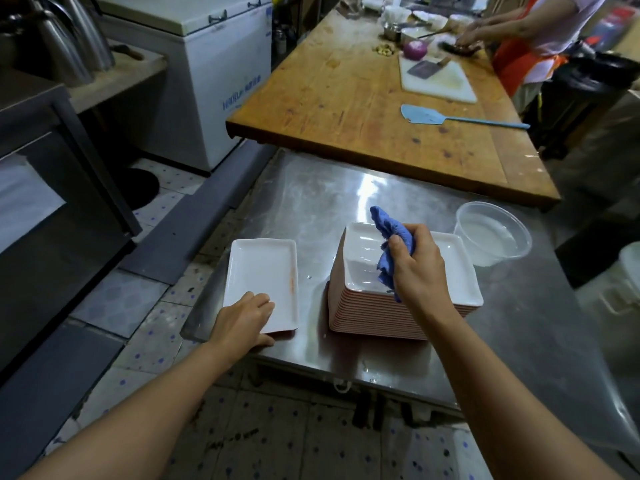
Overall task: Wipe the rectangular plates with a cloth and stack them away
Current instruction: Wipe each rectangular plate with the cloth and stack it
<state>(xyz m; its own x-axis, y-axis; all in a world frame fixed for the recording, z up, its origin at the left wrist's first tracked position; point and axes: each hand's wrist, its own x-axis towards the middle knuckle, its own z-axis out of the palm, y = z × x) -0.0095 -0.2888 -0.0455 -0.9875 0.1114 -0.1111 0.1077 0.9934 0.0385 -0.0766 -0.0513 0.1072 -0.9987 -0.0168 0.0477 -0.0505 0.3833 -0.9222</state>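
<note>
Plates are what I am working with: a tall stack of rectangular plates [391, 317] stands on the steel table [311, 199], white on top with pinkish edges showing down its side, and I take that stack as my landmark. My right hand [417, 268] hovers over the top plate of the stack, fingers curled round a bunched blue cloth [389, 244]; one end of the cloth sticks up past my knuckles, the other hangs down onto the plate's near left part. Left of the stack, apart from it, lies a single plate [263, 278] flat on the table with a faint reddish smear along its right rim. My left hand [244, 320] grips the near edge of that plate, fingers bent on its top face and thumb beneath the rim, at the table's near left corner. Right of the stack and a little beyond it sits a clear round plastic container [493, 233] with some water in it. Beyond the stack a wooden worktop [363, 105] overlaps the far side of the steel table; on it lie a light blue spatula [450, 117] and, farther off, a white cutting board [436, 79] with a cleaver on it. At the far end of the worktop another person [533, 39] in an orange apron handles food.
</note>
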